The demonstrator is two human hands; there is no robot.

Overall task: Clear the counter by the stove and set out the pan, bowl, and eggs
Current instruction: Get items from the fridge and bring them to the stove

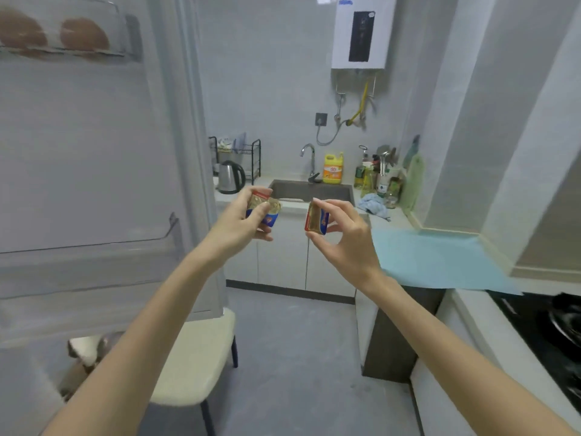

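At far left the open fridge door [94, 152] fills the frame edge. Two brown eggs [84, 34] sit side by side in its top shelf, and a clear door bin [94, 247] juts out lower down. Below the door, a cream chair [195, 366] stands partly beneath it, its seat edge reaching toward the open floor [298, 357] that runs up the middle to the base cabinets.

The left hand [239, 221] is raised mid-air, thumb and curled fingers pinching the left packet [264, 209], a small gold, red and blue sachet. Behind it, a kettle [230, 177] stands near the counter's front edge, just left of the sink [311, 190]. The right hand [349, 240], apart from the left, pinches the right packet [316, 220] between thumb and fingertips, the other fingers loosely spread.

A yellow detergent bottle [333, 168] stands behind the sink, and a blue cloth [374, 206] lies crumpled on the counter [399, 221]. A blue mat [440, 259] covers the counter along the right wall, its near edge overhanging the front. At lower right, the black stove [540, 335] lies just past the mat, and a dark round shape on it is too blurred to name.
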